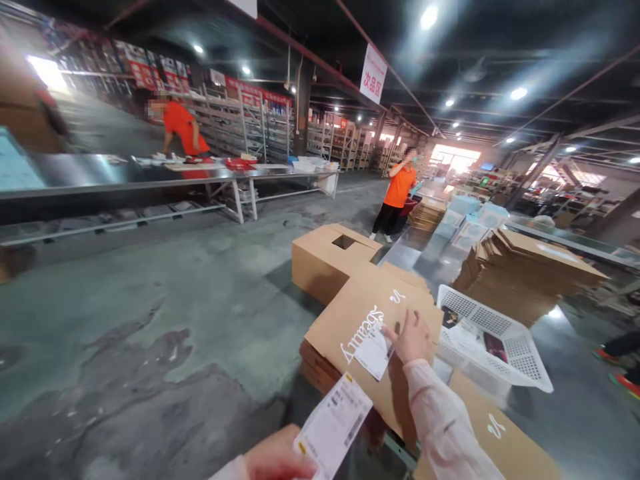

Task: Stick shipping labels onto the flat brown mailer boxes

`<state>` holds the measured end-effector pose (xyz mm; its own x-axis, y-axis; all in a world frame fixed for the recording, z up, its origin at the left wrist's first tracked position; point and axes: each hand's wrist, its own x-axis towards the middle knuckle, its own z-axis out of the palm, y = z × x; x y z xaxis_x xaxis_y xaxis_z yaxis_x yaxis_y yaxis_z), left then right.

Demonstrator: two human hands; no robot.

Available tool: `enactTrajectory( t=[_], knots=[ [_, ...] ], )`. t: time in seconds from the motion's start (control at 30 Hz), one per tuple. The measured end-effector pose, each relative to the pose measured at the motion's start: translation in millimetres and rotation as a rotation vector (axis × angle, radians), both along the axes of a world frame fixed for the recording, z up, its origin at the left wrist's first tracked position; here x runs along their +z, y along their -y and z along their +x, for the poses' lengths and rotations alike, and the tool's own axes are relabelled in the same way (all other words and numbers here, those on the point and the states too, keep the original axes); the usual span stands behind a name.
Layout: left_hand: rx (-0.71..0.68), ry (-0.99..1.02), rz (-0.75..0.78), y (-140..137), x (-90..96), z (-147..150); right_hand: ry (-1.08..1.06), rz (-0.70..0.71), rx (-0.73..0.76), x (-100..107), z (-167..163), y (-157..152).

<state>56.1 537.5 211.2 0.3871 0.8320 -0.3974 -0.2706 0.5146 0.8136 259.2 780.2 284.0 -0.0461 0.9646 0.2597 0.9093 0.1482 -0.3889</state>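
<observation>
My right hand (pixel 413 339) reaches forward and pinches a small white paper label (pixel 374 352) against a flat brown cardboard box (pixel 365 310) printed with white script. That box lies on top of a stack of flattened cartons. At the bottom edge, my left hand (pixel 275 459) grips a longer white shipping label (pixel 334 425) with barcodes, held up at an angle. Both sleeves are pale pink.
A white perforated plastic basket (pixel 520 360) with papers sits right of the box. An assembled carton (pixel 330 257) and a tall pile of flat cartons (pixel 525 277) stand behind. Two people in orange shirts (pixel 400 187) (pixel 183 127) work farther off beside long metal tables (pixel 150 177).
</observation>
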Motion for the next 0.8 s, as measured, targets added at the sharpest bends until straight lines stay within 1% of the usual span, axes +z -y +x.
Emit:
enactTrajectory(
  t=[0.03,0.07,0.1,0.13,0.17,0.23,0.27,0.3,0.33,0.37,0.4,0.43,0.47,0.5,0.57,0.63,0.73,0.8],
  knots=[
    [-0.019,-0.015,0.006,7,3.6,-6,0.117,-0.013,0.076,-3,-7,11],
    [-0.017,-0.031,0.025,10,9.2,-13,0.221,-0.041,0.186,-6,-13,27],
    [0.006,-0.06,0.055,8,16.4,-18,0.291,-0.076,0.329,-8,-19,45],
    [0.065,-0.109,0.084,2,24.7,-23,0.31,-0.105,0.493,-11,-22,65],
    [0.143,-0.169,0.102,-8,33.7,-26,0.296,-0.113,0.668,-13,-23,86],
    [0.281,-0.304,0.149,-41,51.0,-29,0.208,-0.084,1.022,-18,-16,122],
    [0.334,-0.378,0.196,-61,58.2,-28,0.139,-0.046,1.106,-22,-6,134],
    [0.372,-0.465,0.277,-82,63.8,-27,0.066,0.006,1.067,-27,6,142],
    [0.396,-0.582,0.374,-103,67.7,-25,-0.001,0.078,0.896,-32,19,146],
    [0.409,-0.733,0.464,-122,69.5,-23,-0.045,0.146,0.625,-38,34,145],
    [0.415,-0.887,0.524,-139,69.6,-20,-0.061,0.184,0.317,-44,47,142],
    [0.415,-1.03,0.546,-153,68.1,-18,-0.05,0.173,0.055,-49,58,138],
    [0.404,-1.14,0.542,-164,65.5,-16,-0.02,0.123,-0.119,-53,65,133],
    [0.388,-1.207,0.529,-171,62.2,-14,0.018,0.05,-0.197,-55,69,131],
    [0.352,-1.237,0.536,-176,55.4,-11,0.081,-0.08,-0.201,-52,66,132],
    [0.306,-1.261,0.574,-173,49.8,-10,0.122,-0.13,-0.199,-41,56,138],
    [0.252,-1.325,0.613,-165,43.0,-13,0.133,-0.188,-0.291,-17,45,147],
    [0.235,-1.383,0.62,-161,38.4,-13,0.124,-0.229,-0.323,-6,45,151]
  ],
)
